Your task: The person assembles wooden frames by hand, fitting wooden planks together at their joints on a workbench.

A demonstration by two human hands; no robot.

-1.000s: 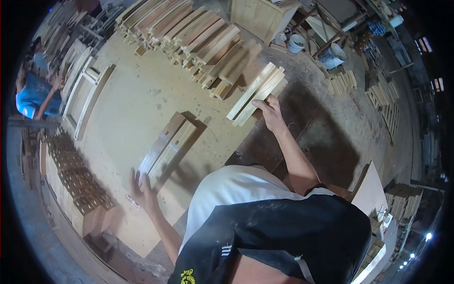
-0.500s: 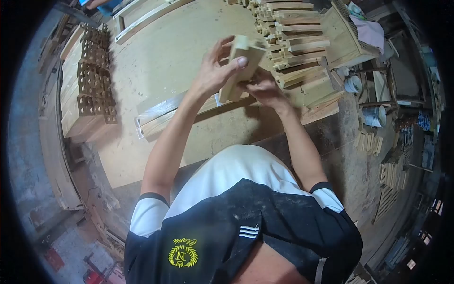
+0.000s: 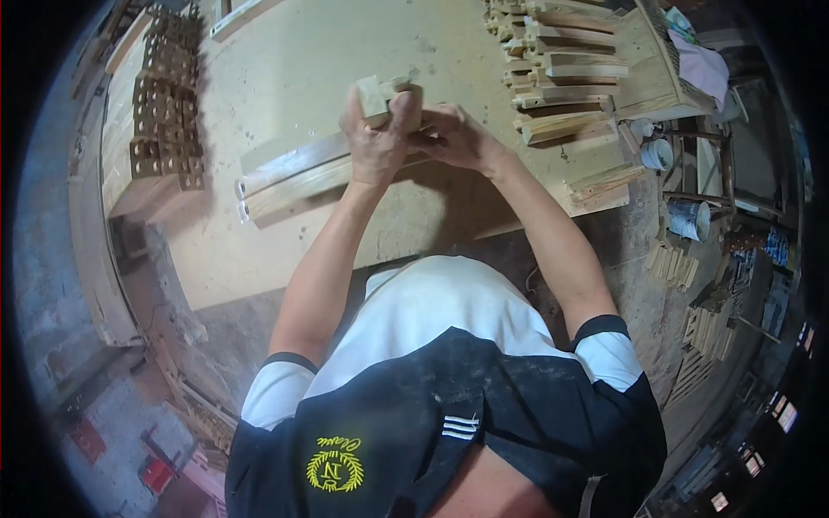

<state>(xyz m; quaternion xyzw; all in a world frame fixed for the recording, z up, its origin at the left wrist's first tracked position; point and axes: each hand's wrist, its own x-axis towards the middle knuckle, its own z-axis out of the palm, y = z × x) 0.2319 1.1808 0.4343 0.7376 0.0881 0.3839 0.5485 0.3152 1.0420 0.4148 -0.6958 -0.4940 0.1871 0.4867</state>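
Observation:
Above the workbench, my left hand (image 3: 378,147) is wrapped round a short wooden piece (image 3: 373,97), its thumb lying over the top. The squared, pale end of the wood points up toward the camera, and my fingers cover much of its length. My right hand (image 3: 466,145) is closed against the right side of the same piece, fingers curled; their exact hold is partly hidden. Just beneath both hands, two long wooden rails (image 3: 298,186) lie side by side on the worktop (image 3: 250,272), with shiny pale ends at the left.
A stack of wooden parts with holed ends (image 3: 168,112) stands at the left. Several wooden legs (image 3: 574,65) lie in a row at the right, near a wooden crate (image 3: 661,86). Buckets (image 3: 688,219) and wood offcuts (image 3: 673,263) are on the floor at right.
The wooden piece has moved left and down, turning so its end faces the camera more. Both hands have moved with it and stay close together.

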